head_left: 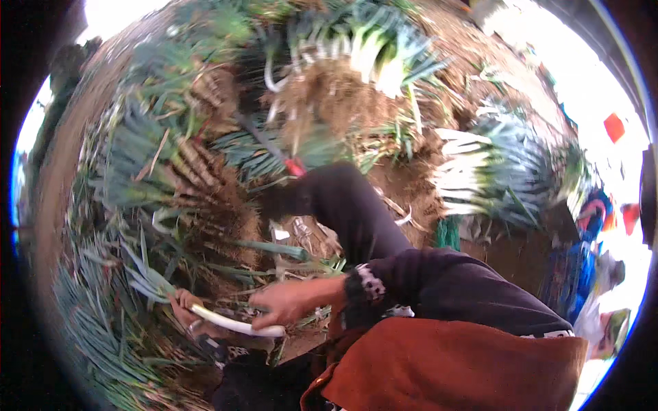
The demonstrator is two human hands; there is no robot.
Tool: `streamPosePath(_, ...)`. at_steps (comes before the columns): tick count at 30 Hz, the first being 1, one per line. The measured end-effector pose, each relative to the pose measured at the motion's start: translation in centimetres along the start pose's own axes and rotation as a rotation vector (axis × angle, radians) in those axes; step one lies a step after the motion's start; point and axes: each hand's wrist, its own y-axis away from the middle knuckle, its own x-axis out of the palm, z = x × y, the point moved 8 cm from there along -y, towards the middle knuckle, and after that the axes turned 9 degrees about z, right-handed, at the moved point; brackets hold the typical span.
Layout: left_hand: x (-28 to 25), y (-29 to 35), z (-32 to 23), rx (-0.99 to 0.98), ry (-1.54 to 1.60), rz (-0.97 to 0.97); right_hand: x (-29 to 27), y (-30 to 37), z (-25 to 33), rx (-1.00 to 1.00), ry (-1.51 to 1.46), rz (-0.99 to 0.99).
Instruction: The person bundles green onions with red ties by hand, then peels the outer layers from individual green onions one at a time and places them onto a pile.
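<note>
A leek (236, 323) with green leaves and a clean white stalk lies slantwise in front of me. My left hand (184, 309) is closed round it where the leaves meet the white part. Just to the right, my right hand (295, 303) is by the white end, thumb touching or very near the stalk and forefinger stretched out apart from it. Motion blurs the right fingers somewhat. Dark sleeves cover both forearms, and a rust-brown cloth (445, 363) lies over my lap.
Leeks with soil-covered roots (212, 185) are heaped at the left, with more leafy leeks (89, 322) nearer. White-stalked leeks (466, 164) lie at the right, others (391, 61) at the back. Beyond my bent knee (343, 185) is a red-handled tool (295, 166). Blue bagging (582, 260) stands far right.
</note>
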Motion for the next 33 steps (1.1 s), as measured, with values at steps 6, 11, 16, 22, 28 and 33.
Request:
streamPosePath(6,14.6,-3.7,15.7,-0.233,-0.241,0.114,3.3,7.4,1.7,-0.245,-0.141,0.05)
streamPosePath(11,26.7,-7.7,38.2,-0.345,-0.899,0.486,-1.4,15.6,-0.3,-0.256,-0.191,-0.261)
streamPosePath(16,28.5,-3.6,56.2,-0.767,-1.311,0.829,-9.8,25.7,-5.2,-0.222,-0.234,-1.048)
streamPosePath(22,24.5,-6.9,46.8,-0.687,-1.361,0.388,-16.0,43.6,-22.9,-0.07,-0.693,-1.871)
streamPosePath(28,14.6,-5.8,27.6,-0.522,-1.348,-0.206,-10.9,51.3,-40.8,0.212,-1.084,-1.434)
streamPosePath(33,9.4,1.9,11.0,-0.384,-1.249,-0.519,-7.3,51.8,-38.6,0.443,-1.214,-1.381)
